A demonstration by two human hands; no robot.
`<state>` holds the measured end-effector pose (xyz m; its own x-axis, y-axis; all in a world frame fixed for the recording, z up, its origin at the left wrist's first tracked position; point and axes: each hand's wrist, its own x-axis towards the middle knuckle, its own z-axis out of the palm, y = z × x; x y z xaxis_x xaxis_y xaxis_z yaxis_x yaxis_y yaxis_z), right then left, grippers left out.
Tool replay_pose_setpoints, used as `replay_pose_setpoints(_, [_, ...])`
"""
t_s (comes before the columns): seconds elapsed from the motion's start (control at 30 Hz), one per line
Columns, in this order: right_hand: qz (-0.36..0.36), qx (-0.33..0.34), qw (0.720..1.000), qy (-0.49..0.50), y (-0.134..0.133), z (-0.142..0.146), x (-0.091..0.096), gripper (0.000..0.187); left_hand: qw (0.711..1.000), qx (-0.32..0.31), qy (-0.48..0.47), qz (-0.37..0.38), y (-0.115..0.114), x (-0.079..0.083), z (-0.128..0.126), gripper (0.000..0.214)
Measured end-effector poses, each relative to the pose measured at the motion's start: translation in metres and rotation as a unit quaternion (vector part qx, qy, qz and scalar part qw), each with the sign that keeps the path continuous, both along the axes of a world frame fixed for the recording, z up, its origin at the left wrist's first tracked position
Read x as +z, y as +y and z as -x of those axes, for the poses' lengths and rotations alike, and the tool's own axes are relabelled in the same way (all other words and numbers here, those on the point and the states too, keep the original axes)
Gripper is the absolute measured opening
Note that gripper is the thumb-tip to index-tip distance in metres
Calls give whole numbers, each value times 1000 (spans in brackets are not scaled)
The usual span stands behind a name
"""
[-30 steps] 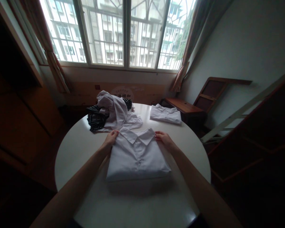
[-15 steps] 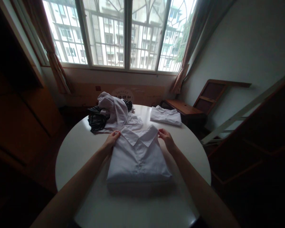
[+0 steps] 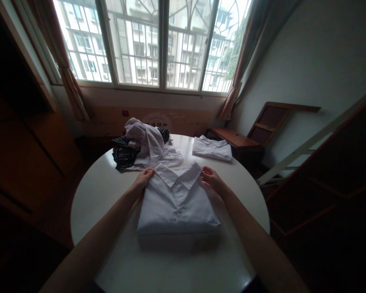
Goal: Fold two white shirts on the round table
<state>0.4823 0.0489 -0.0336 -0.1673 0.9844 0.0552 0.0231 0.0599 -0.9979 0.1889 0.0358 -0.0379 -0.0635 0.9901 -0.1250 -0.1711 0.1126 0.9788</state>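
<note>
A folded white shirt (image 3: 178, 203) lies in front of me on the round white table (image 3: 100, 195), collar pointing away and button placket up the middle. My left hand (image 3: 144, 180) pinches the shirt's far left corner beside the collar, thumb on top. At the far right corner, my right hand (image 3: 212, 179) has its fingers closed on the shirt's edge next to the collar. Some of the fingertips are hidden by the cloth.
Beyond the shirt, a crumpled heap of pale and black striped clothes (image 3: 146, 144) sits at the table's far left. Another folded white shirt (image 3: 212, 148) lies at the far right. Past the table stand a wooden chair (image 3: 240, 137) and a barred window (image 3: 183, 49).
My right hand has shifted slightly left and down, its fingers curling more at the shirt's corner. The left hand stays in place. The shirt's collar sits a touch lower.
</note>
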Motion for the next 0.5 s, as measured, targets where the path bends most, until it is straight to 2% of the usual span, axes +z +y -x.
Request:
replay_pose_setpoints(0.13, [-1, 17, 994, -112, 6, -4, 1, 36, 1000, -6, 8, -2, 1, -2, 1, 42])
replay_pose_setpoints(0.27, [-38, 54, 984, -167, 2, -7, 17, 34, 999, -34, 26, 1, 6, -1, 3, 40])
replay_pose_setpoints(0.4, [-68, 174, 964, -187, -10, -14, 39, 31, 995, -81, 48, 9, 18, 4, 5, 38])
replay_pose_setpoints(0.5, [-44, 279, 938, -200, -15, -19, 42, 37, 992, -107, 66, 8, 29, 4, 5, 37])
